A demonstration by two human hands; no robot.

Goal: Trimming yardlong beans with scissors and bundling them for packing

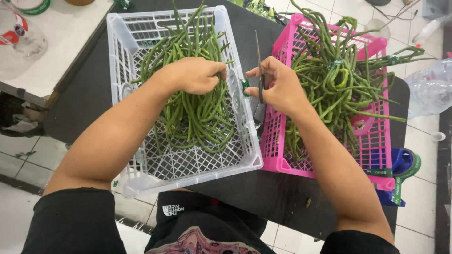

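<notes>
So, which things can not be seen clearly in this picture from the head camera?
- Left hand: closed over the long beans in the white crate; its fingertips are hidden among them.
- Scissors in the right hand: the handles are covered by the fingers.
- Pink crate: its floor is mostly hidden under its beans.
- Clear bottle: cut off by the right edge.
- Tape roll: cut off by the top edge.

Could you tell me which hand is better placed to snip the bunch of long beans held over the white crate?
Probably the right hand: it holds the scissors upright beside the bunch. The left hand is closed around the long beans over the white crate.
</notes>
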